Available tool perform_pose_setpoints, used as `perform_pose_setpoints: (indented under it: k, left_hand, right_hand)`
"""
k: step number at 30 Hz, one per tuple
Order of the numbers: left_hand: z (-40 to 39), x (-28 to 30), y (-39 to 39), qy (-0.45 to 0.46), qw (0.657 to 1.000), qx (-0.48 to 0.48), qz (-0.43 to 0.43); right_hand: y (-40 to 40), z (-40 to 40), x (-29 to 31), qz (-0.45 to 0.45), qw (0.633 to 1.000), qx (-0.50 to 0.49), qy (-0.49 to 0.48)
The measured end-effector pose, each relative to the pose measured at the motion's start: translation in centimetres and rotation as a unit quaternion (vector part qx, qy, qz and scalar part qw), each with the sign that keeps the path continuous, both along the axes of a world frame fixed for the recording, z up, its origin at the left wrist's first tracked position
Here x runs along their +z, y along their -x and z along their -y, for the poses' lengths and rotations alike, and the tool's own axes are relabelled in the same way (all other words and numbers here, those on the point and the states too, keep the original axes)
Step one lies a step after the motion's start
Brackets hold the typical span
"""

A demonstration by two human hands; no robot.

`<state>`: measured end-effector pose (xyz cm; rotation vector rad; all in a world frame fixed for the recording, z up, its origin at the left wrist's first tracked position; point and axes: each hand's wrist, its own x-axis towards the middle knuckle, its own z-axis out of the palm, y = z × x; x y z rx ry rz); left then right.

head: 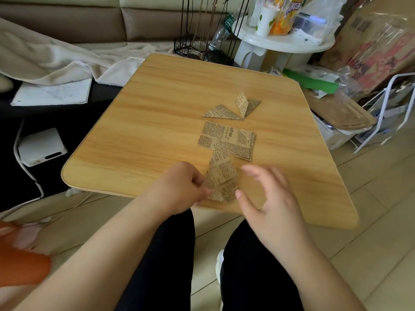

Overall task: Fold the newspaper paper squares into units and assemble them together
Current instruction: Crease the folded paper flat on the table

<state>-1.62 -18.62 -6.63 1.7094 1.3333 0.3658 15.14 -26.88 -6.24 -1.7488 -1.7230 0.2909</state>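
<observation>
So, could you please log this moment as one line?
left hand: pinches folded unit | right hand: open beside it | flat squares, finished units: on table

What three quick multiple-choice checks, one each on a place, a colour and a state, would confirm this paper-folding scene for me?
1. Where do the flat newspaper squares lie?
A. On the wooden table, beyond the hands
B. On the sofa
C. On the floor tiles

2. What colour is the flat box right of the table?
A. Blue
B. Green
C. Black

3. What is the left hand doing?
A. Resting flat on the table
B. Hanging off the edge, empty
C. Pinching a partly folded paper piece

Answers:
1 A: the squares sit mid-table, nearer than the folded units.
2 B: the box is bright green.
3 C: its fingers pinch the paper's left edge, while the right hand is open beside it.
</observation>
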Motion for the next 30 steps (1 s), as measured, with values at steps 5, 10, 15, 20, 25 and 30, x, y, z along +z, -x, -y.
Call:
perform_pose_setpoints:
  k: [5, 10, 15, 20, 25, 30]
  left_hand:
    - [-1.2, -0.6, -1.0, -0.051, 0.997, 0.009, -0.05]
    - [-0.8, -1.2, -1.1, -0.158, 0.98, 0.015, -0.121]
    - [0.5, -3.3, -0.2, -0.294, 0.954, -0.003, -0.062]
    - [1.1, -4.0, -0.5, -0.261, 0.952, 0.122, -0.105]
    - [0.5, -3.7, -1.0, -0.179, 0.962, 0.138, -0.155]
    - [0.0, -3.3, -1.2, -0.138, 0.967, 0.127, -0.172]
  right_hand:
    - [0.9, -1.1, -4.0, 0.067, 0.99, 0.115, 0.047]
    - [0.5, -1.9, -5.0, 0.094, 0.986, 0.135, 0.016]
    - [0.4, -2.4, -4.8, 0.125, 0.982, 0.139, 0.001]
    - [0.2, -2.1, -5.2, 0.119, 0.982, 0.147, -0.011]
    - [0.1, -2.0, -5.1, 0.125, 0.98, 0.154, -0.007]
    - [0.5, -2.2, -5.1, 0.062, 0.993, 0.096, -0.003]
